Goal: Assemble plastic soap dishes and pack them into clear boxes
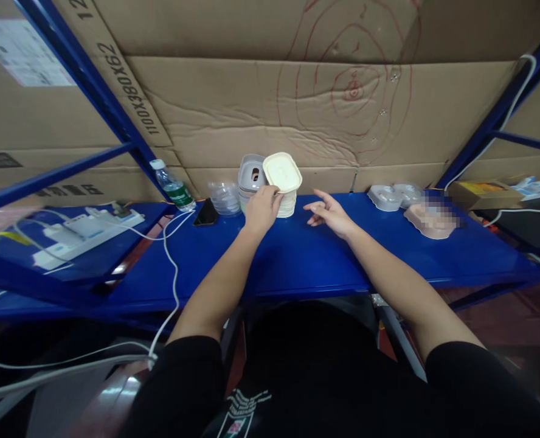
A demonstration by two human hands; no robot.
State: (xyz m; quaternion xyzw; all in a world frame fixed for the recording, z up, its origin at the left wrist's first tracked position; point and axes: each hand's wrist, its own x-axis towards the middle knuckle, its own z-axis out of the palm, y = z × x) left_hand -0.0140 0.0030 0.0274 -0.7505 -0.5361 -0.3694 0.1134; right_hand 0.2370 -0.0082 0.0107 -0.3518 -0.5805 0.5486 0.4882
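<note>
My left hand is closed on a cream rounded lid, tilting it up off a stack of cream lids on the blue shelf. A stack of grey lids stands just behind the hand. My right hand hovers to the right of the stack, fingers spread and empty, pointing left toward it.
A clear plastic container, a black phone and a water bottle sit left of the stacks. White power strips with cables lie far left. Grey lids and a pinkish piece rest at right. Cardboard backs the shelf.
</note>
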